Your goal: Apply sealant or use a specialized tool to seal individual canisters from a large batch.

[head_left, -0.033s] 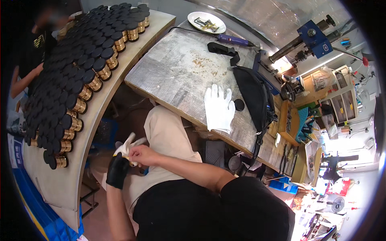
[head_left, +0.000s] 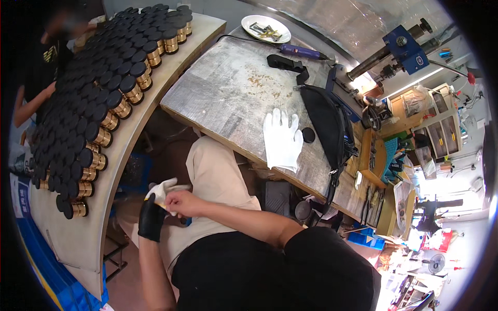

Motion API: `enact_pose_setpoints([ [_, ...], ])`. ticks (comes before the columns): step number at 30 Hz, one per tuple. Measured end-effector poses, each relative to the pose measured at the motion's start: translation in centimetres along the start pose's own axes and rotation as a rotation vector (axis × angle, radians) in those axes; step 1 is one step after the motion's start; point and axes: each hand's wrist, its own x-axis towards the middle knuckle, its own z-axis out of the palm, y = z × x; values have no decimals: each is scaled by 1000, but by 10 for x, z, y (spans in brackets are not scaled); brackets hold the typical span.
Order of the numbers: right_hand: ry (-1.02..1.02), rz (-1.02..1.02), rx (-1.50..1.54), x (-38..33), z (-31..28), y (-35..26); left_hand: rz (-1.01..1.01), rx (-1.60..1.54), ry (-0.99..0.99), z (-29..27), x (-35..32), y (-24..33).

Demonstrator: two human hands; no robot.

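Over my lap, my left hand point(head_left: 165, 189) wears a white glove, its fingers apart and holding nothing I can see. A black wrist wrap point(head_left: 151, 220) covers the back of that hand and the wrist. My bare right hand point(head_left: 182, 203) is closed, pinching the white glove near its yellow-edged cuff. A second white glove point(head_left: 282, 140) lies flat on the grey worktable point(head_left: 218, 93), fingers pointing away from me. Beside it are a small black round cap point(head_left: 308, 136) and a black waist bag point(head_left: 328, 122) with its strap.
On the left table point(head_left: 122, 150) stand many brass fittings with black caps point(head_left: 111, 98), packed closely; a person point(head_left: 49, 62) is beyond them. A white plate of metal pieces point(head_left: 266, 29), a purple power tool point(head_left: 301, 51) and a blue press point(head_left: 407, 49) are at the back.
My left hand's gloved fingers have tilted rightward and bunched a little lower. My right hand has shifted slightly, still pinching the glove.
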Motion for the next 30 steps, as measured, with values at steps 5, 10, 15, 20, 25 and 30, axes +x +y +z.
enact_pose_setpoints([
  [5,-73,-178,22,3,17,9,112,-69,-136,6,41,1],
  [10,79,-171,401,27,-9,5,202,110,-432,25,45,20],
  [15,112,-426,-45,8,25,-3,164,95,-58,13,47,-28],
  [20,-23,-364,-257,-5,33,12,118,60,307,-12,57,-65],
  [25,-214,-232,-160,-9,10,25,198,-362,-169,64,34,10],
  [30,-273,-168,-82,-46,21,-20,543,-162,-17,74,38,10],
])
